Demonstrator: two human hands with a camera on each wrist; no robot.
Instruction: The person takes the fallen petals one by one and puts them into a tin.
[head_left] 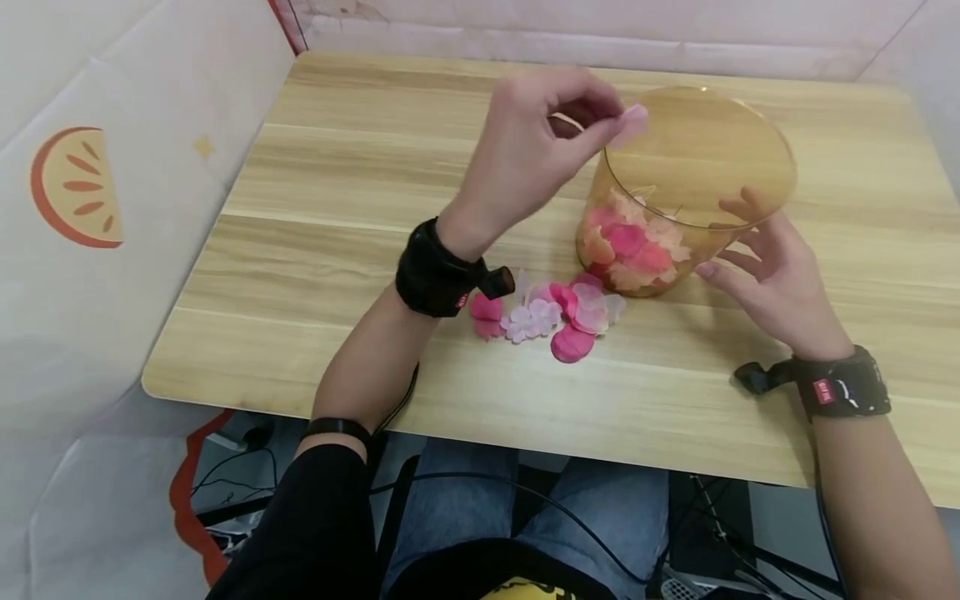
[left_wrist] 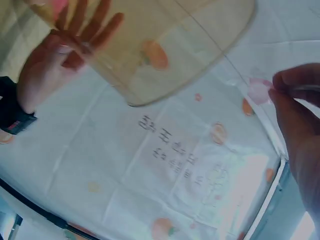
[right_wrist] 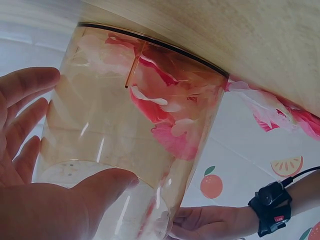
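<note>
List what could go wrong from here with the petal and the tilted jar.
1. The left hand pinches one pale pink petal by its edge at the jar's rim; such a light grip might let it flutter outside onto the table.
2. The amber jar leans toward the person, steadied only by the right hand with fairly straight fingers; it could tip, spilling the petals inside.
3. The left forearm hangs above the loose petals and could sweep them away.

Each bare forearm wears a bulky black wrist strap with a small red label, and a stubby black camera module sticks out from it; the matching strap on the right wrist looks the same. A thin black band circles the left arm above a pushed-up black sleeve, with a thin black cable trailing across the blue denim jeans.
</note>
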